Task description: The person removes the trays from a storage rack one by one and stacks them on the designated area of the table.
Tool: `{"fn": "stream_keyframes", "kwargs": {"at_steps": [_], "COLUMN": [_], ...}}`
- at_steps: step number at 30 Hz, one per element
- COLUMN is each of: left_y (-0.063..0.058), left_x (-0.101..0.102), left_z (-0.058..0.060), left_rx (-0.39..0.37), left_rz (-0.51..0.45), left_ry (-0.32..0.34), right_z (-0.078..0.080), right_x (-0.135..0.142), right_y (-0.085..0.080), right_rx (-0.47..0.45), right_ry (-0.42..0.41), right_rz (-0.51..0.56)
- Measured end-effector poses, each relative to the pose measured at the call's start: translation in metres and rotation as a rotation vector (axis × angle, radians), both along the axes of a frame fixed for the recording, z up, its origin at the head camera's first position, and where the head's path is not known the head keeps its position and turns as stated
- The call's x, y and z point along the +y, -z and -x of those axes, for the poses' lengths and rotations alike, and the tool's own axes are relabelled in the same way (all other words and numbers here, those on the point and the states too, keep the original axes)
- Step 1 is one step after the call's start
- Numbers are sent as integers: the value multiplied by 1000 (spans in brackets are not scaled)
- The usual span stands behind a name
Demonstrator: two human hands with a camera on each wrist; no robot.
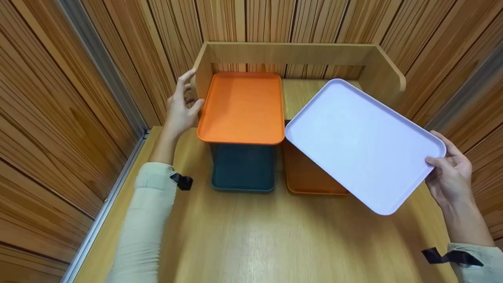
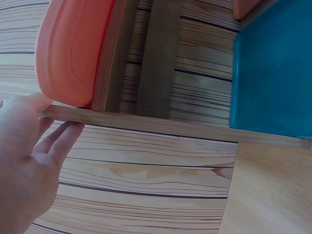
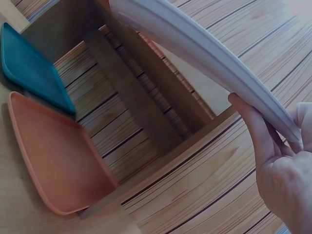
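Observation:
A lavender tray (image 1: pixel 361 145) is held tilted in the air by my right hand (image 1: pixel 452 173), thumb on its upper face and fingers underneath at the right corner. Its far left corner overlaps the front of the shelf's upper board. My left hand (image 1: pixel 182 104) grips the left side panel (image 2: pixel 161 126) of the wooden shelf, with fingers on the outside and the thumb by the orange tray's edge. That orange tray (image 1: pixel 243 110) lies on the upper left of the shelf. Below it sits a dark teal tray (image 1: pixel 243 167), and a brown-orange tray (image 1: pixel 310 173) lies at the lower right, partly hidden.
The wooden shelf (image 1: pixel 290 53) stands at the back of a wooden table (image 1: pixel 251 232), against wood-plank walls (image 1: pixel 267 19). Its upper right board (image 1: pixel 300 94) shows beside the orange tray. A metal rail (image 1: pixel 100 210) runs along the table's left edge.

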State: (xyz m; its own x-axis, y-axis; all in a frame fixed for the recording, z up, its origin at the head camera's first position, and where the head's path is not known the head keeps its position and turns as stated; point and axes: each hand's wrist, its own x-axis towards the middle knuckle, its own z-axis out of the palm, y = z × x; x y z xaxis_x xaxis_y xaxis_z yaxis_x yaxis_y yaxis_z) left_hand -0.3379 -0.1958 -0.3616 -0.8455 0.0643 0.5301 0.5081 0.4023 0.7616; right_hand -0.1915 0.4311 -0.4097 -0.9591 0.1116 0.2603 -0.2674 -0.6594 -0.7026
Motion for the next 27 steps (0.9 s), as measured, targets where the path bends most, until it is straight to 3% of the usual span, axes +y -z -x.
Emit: {"fn": "stream_keyframes", "kwargs": {"at_steps": [12, 27], "left_y": [0, 1], "left_x": [0, 0], "left_z": [-2, 1], "left_rx": [1, -3], "left_rz": [4, 6], "left_ry": [2, -5], "right_z": [-1, -2], "right_x": [-3, -10], "right_y": [17, 31], "right_rx": [24, 92], "right_ry": [-57, -204], "right_rz": [-98, -194]}}
